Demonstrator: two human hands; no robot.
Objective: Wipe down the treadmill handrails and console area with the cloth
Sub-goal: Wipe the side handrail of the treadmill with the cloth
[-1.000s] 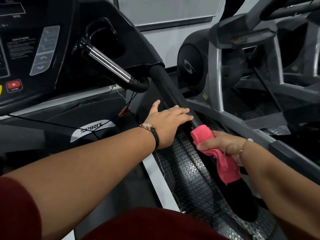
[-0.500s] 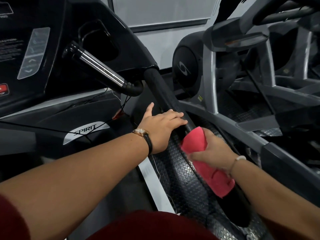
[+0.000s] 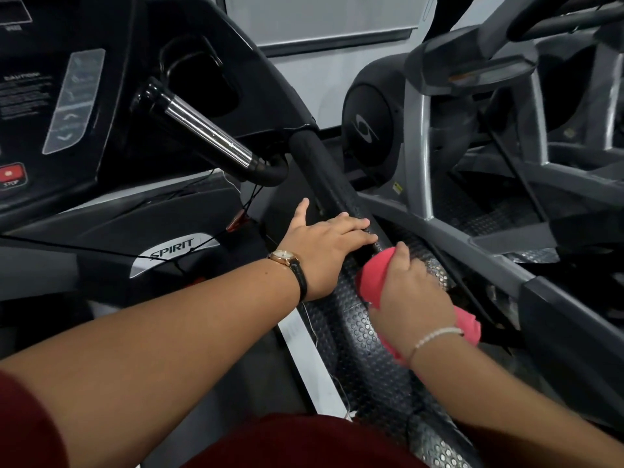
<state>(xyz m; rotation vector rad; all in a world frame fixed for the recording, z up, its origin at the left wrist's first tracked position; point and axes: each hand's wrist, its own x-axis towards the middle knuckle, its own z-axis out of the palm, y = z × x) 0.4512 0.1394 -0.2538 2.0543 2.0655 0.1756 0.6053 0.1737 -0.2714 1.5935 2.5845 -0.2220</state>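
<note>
Room: a gym, with a pale wall (image 3: 320, 18) behind and a grey neighbouring machine (image 3: 418, 157) standing to my right.
Console: the dark treadmill console (image 3: 67, 96) is up at my left, well apart from both hands. It has a red stop button (image 3: 11, 173) low on its face, and the cloth is nowhere near it.
Handrail: the black padded handrail (image 3: 324, 170) slopes down from the console toward me on my right side. It looks fixed and rigid under a slightly giving, grippy sleeve, so I judge the cloth will drag on it rather than glide.
Pulse bar: a chrome grip bar (image 3: 202, 130) sits just left of the rail's top end. It looks smooth and is likely slick to wipe.
Left hand: my left hand (image 3: 324, 251) lies flat across the rail with the fingers straight, steadying and holding nothing.
Right hand: my right hand (image 3: 412, 292) is curled round the rail just below the left one, with the cloth pinned under its palm and fingers.
Cloth: the pink cloth (image 3: 374, 268) is bunched against the rail inside my right grip, and its tail hangs out past my wrist. It is light, soft and limp, and I expect it to slip or fold over unless it is kept wrapped.
Where to hold: I would keep the cloth closed right round the rail, not pinched by a corner.
Wrists: there is a watch (image 3: 285, 258) on my left wrist and a bracelet (image 3: 435, 336) on my right.
</note>
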